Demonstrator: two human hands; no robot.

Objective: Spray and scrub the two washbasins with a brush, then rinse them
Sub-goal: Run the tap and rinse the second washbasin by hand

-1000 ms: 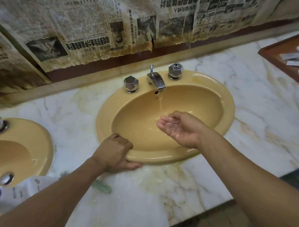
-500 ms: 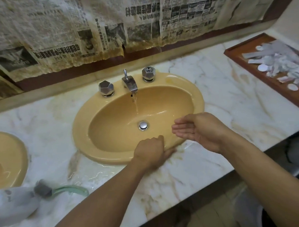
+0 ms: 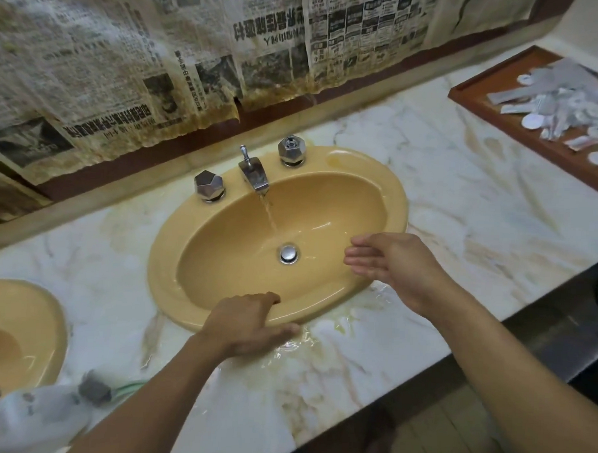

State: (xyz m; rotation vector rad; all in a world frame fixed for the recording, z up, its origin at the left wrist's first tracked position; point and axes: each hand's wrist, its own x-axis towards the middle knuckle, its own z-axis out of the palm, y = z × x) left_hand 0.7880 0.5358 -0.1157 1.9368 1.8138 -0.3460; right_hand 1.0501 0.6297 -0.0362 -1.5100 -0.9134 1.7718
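A yellow oval washbasin (image 3: pixel 201 242) sits in the marble counter, with water running from its chrome tap (image 3: pixel 255 176) toward the drain plug (image 3: pixel 289 253). My left hand (image 3: pixel 249 323) rests on the basin's near rim, fingers over the edge, holding nothing. Over the basin's right side my right hand (image 3: pixel 388 261) hovers with straight fingers, empty. A second yellow basin (image 3: pixel 46 321) shows at the far left. The white spray bottle (image 3: pixel 25 416) lies at the lower left, and the green brush handle (image 3: pixel 129 388) peeks out beside it.
Two faceted chrome knobs (image 3: pixel 208 185) (image 3: pixel 291 150) flank the tap. The marble counter (image 3: pixel 462 213) is wet near the basin's front. A wooden tray (image 3: pixel 501 112) with white scraps stands at the right. Newspaper (image 3: pixel 126 64) covers the back wall. The counter edge runs along the lower right.
My right hand left the stream and moved to the basin's right side, fingers straightening. My left hand slid right along the near rim. The view shifted, revealing the drain plug.
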